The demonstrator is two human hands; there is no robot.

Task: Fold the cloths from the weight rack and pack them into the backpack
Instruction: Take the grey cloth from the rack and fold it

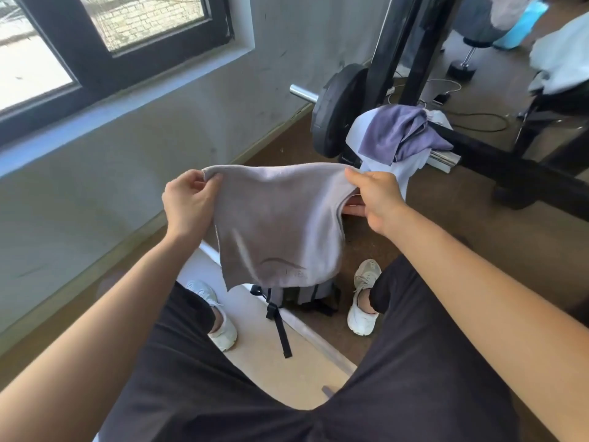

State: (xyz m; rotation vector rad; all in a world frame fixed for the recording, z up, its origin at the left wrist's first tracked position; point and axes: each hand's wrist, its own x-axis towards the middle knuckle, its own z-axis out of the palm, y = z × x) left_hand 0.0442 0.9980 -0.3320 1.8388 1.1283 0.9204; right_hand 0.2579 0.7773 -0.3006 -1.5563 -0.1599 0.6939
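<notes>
A grey cloth [277, 224] hangs folded double in front of me, held by its top edge. My left hand [188, 202] pinches its left corner and my right hand [374, 199] grips its right corner. Below the cloth, between my feet, the grey backpack [299, 293] with black straps stands on the floor, mostly hidden by the cloth. A purple cloth [398, 135] and a pale blue cloth [360, 129] lie piled on the weight rack [471, 148] to the right, behind my right hand.
A black weight plate [334, 113] on a chrome bar stands by the grey wall. The rack's black base beam runs across the brown floor at right. My knees in black shorts fill the foreground. A cable and a phone [441, 97] lie behind the rack.
</notes>
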